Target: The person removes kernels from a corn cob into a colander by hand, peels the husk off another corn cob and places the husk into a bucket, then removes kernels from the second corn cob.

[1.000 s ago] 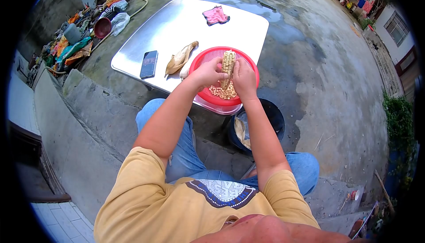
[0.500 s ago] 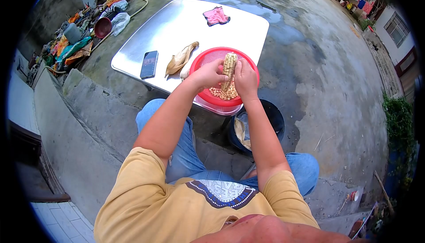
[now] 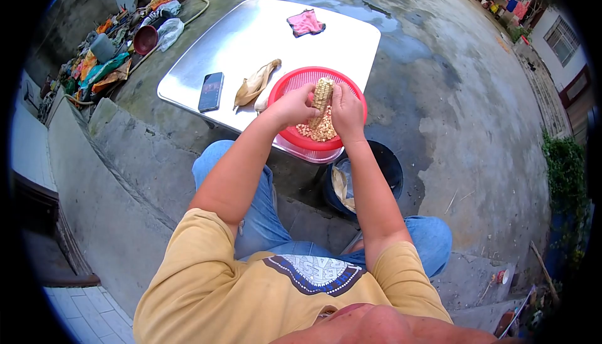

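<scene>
A pale ear of corn is held upright, slightly tilted, above a red plastic basket. My left hand is closed around the ear's left side, near its lower part. On the ear's other side, my right hand presses close, thumb up along the rows. Some rows still carry kernels, while other parts look stripped. Loose corn kernels lie in the basket below my hands. The ear's lower end is partly hidden by my fingers.
Left of the basket, the metal table bears dry corn husks and a phone. A pink cloth lies at the back. A dark bucket holding husks stands below the table's right front corner.
The ear of corn has dipped slightly and shifted a little left in my hands. My hands have barely moved; everything else stays put.
</scene>
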Tool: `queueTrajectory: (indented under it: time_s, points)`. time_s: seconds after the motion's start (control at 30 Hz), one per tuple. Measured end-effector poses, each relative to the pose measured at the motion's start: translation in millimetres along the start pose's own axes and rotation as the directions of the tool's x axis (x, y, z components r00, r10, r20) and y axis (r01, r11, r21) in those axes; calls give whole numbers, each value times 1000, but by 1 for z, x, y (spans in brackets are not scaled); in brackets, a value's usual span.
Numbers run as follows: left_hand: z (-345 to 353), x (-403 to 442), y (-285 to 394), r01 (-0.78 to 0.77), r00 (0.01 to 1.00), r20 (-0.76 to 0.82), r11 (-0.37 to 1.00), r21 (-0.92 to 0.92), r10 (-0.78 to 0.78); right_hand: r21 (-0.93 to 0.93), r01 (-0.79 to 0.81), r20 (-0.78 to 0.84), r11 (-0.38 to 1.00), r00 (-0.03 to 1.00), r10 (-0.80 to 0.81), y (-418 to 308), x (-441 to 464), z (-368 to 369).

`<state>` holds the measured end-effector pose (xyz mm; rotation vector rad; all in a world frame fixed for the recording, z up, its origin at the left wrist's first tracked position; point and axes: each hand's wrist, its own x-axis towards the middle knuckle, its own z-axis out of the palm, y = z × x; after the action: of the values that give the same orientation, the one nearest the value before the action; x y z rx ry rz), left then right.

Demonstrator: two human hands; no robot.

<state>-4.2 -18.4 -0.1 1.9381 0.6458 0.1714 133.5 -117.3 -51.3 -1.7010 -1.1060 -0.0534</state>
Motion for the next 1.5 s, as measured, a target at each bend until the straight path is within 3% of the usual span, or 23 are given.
queueTrajectory:
  time_s: [0.2,0.47,0.6,0.8,0.9,1.1,1.2,1.4,1.5]
  points:
    - [-2,4,-5,-65,997,-23,985,159,69,95,-20,42,995,999,16,-4,2,-6]
    - [1,7,-12,-83,993,-55,944,319,106,25,36,-11,999,999,-36,-3,1,-3]
    - [1,8,-15,-87,992,-61,944,318,112,5,70,-52,998,996,-70,-1,0,0]
    - [0,10,-15,-80,992,-66,949,306,105,53,-64,72,997,996,60,-4,2,-8]
    - [2,13,-18,-71,994,-60,948,310,94,114,7,-13,993,1000,-5,-3,2,-5]
    - [3,6,-12,-83,994,-42,936,343,104,-26,51,-32,998,998,-52,1,-1,-3]
    - [2,3,-7,-92,994,-26,938,334,107,-38,0,4,999,1000,0,1,0,-3]
    - [-3,4,-8,-109,993,-26,962,250,119,190,-37,19,981,999,34,6,2,1]
    - [-2,5,-7,-78,996,-31,969,236,87,141,-41,59,989,998,33,-5,2,-5]
